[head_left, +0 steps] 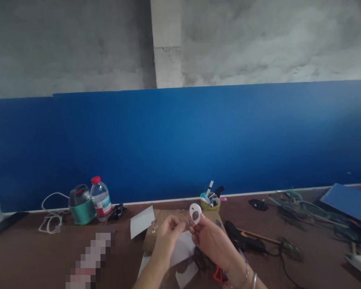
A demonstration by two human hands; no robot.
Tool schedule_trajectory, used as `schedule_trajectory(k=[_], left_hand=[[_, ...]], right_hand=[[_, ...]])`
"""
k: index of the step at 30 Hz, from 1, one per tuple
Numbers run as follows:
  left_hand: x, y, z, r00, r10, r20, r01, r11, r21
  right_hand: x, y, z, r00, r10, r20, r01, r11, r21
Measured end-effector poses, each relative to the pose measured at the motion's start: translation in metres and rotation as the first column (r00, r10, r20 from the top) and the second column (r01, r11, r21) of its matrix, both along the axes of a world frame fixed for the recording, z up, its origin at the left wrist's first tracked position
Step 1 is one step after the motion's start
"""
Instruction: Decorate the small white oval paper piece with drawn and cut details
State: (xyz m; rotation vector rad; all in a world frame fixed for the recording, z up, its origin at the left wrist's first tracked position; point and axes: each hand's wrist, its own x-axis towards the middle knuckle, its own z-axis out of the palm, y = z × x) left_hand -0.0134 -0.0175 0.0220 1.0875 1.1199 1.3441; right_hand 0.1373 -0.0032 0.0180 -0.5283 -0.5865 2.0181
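Observation:
Near the lower middle, my right hand (206,237) grips a small white oval object (195,213) with a dark patterned patch on its face, held up above the table. To its left, my left hand (167,237) has its thumb and index finger pinched together, close to the right fingertips. Whatever lies between the left fingers is too small to make out. Beneath both hands are a brown paper sheet (152,241) and white paper (180,249).
A bottle with a red cap (101,200) and a teal container (82,210) stand at the left. Behind my hands is a green pen holder (211,204). A black corded tool (246,240) and tangled wires (307,212) lie at the right.

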Motion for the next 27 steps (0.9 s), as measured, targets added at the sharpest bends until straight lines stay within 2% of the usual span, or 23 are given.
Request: schedule_trajectory(k=[11,18,22,27], left_hand=[[0.002,-0.002,0.004,0.998,-0.014,-0.065,0.012,0.999,-0.033],[0.003,-0.008,0.015,0.997,-0.049,-0.055,0.047,0.998,-0.036],[0.001,-0.007,0.011,0.993,-0.077,-0.085,0.075,0.997,-0.031],[-0.001,-0.004,0.001,0.987,-0.081,-0.137,0.082,0.997,0.005]], right_hand=[[0.007,0.007,-0.003,1.0,0.013,0.01,-0.014,0.999,0.032],[0.01,0.01,-0.002,1.0,0.001,-0.002,-0.001,0.998,0.055],[0.01,0.01,-0.003,1.0,0.0,0.03,-0.001,0.998,0.063],[0.008,0.006,-0.001,0.987,-0.029,0.159,0.01,0.992,0.122]])
